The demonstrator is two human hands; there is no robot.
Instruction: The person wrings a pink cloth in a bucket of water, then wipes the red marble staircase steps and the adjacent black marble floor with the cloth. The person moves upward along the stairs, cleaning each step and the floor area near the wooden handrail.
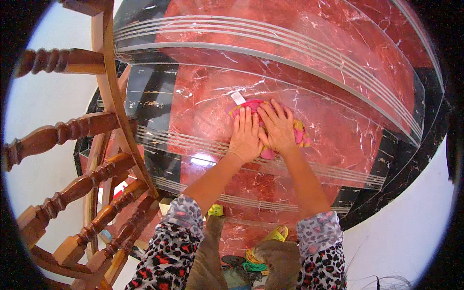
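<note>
A pink and yellow cloth (300, 133) with a white tag lies bunched on a red marble stair tread (206, 108). Both hands press down on it, side by side. My left hand (246, 136) lies flat, fingers together, over the cloth's left part. Just right of it, my right hand (277, 127) rests with its fingers a little spread and its thumb against my left hand. Cloth shows beyond the fingertips, below between the wrists and to the right of my right hand. The palms' undersides are hidden.
Turned wooden balusters (87, 181) and a rail stand along the left. Another marble step with pale grooved strips (253, 27) rises ahead. A white wall (398, 203) borders the right. Below are yellow slippers (279, 233) and coiled cords (253, 262).
</note>
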